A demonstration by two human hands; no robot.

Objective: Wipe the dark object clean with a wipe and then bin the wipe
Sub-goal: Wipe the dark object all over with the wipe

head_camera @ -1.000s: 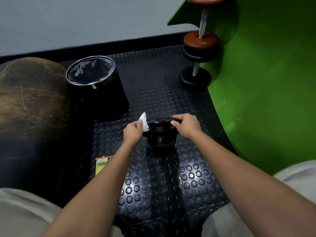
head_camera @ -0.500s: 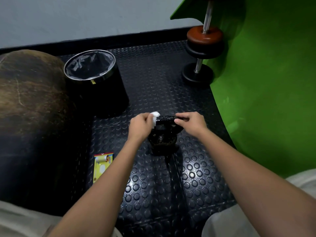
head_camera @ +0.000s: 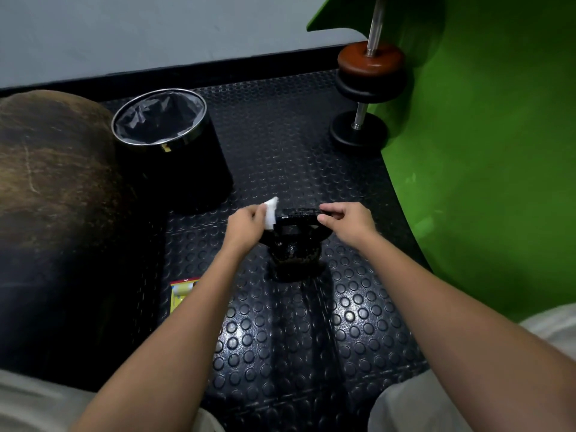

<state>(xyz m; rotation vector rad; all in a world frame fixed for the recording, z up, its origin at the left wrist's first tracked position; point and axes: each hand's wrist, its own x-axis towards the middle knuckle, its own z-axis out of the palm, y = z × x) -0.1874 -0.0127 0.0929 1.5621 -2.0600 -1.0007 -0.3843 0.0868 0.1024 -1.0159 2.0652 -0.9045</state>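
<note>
1. We see a black kettlebell (head_camera: 294, 244) standing upright on the floor mat (head_camera: 280, 338), its handle on top and its round body below, roughly midway between the two forearms.
2. Our left hand (head_camera: 246, 227) sits at the left end of the handle, fingers curled round a white wipe (head_camera: 270, 212); the wipe touches the handle there and its upper corner sticks up past the knuckles.
3. Our right hand (head_camera: 349, 221) is at the right end of the handle, pinching it between thumb and curled fingers.
4. The kettlebell therefore lies directly between the hands, touched by both, its body lower than either.
5. A black waste bin (head_camera: 174, 151) with a metal rim and a dark liner stands up and to the left of the kettlebell, near but apart from it, mouth open upward.
6. A small yellow packet (head_camera: 180, 293) lies flat on the mat just left of our left forearm, partly hidden by it.
7. The mat is dark rubber with raised round studs, shiny in places.
8. A large brown rounded object (head_camera: 53, 188) fills the left side; we cannot tell what it is.
9. A dumbbell (head_camera: 364, 88) with brown and black plates stands on end at the far right, beside a bright green curved surface (head_camera: 483, 151).
10. A grey wall (head_camera: 156, 32) with a dark skirting closes the back.
</note>
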